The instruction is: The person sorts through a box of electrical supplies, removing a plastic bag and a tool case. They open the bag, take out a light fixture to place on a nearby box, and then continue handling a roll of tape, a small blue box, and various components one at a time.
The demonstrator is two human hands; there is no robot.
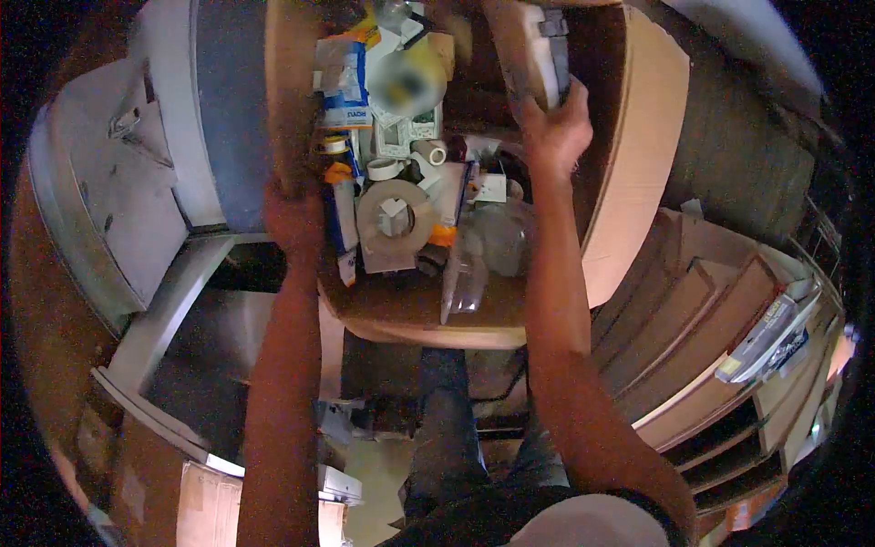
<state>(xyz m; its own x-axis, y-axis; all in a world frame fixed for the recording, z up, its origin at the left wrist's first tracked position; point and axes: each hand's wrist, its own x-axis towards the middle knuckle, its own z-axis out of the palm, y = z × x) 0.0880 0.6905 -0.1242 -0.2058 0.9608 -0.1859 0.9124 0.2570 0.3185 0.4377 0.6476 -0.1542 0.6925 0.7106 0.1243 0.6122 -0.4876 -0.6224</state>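
Observation:
A cardboard box point(428, 334) full of mixed small goods lies in front of me. At its left side my left hand point(293, 217) is closed on the cardboard edge; the fingers are dim and blurred. Higher up on the right, my right hand point(558, 132) grips a flat white and grey item point(547, 56), whose kind I cannot make out. Inside the box are a wide tape roll point(372, 219), a smaller white roll point(384, 170), a blue and white packet point(346, 87), a white frame-like piece point(392, 139) and clear plastic packaging point(467, 283).
The box's right flap point(643, 137) stands out to the side. More cardboard boxes point(693, 301) are lined up on the right, with a grey packaged item point(766, 333) on them. A grey metal-looking unit point(109, 173) is at left. My legs point(447, 428) are below the box.

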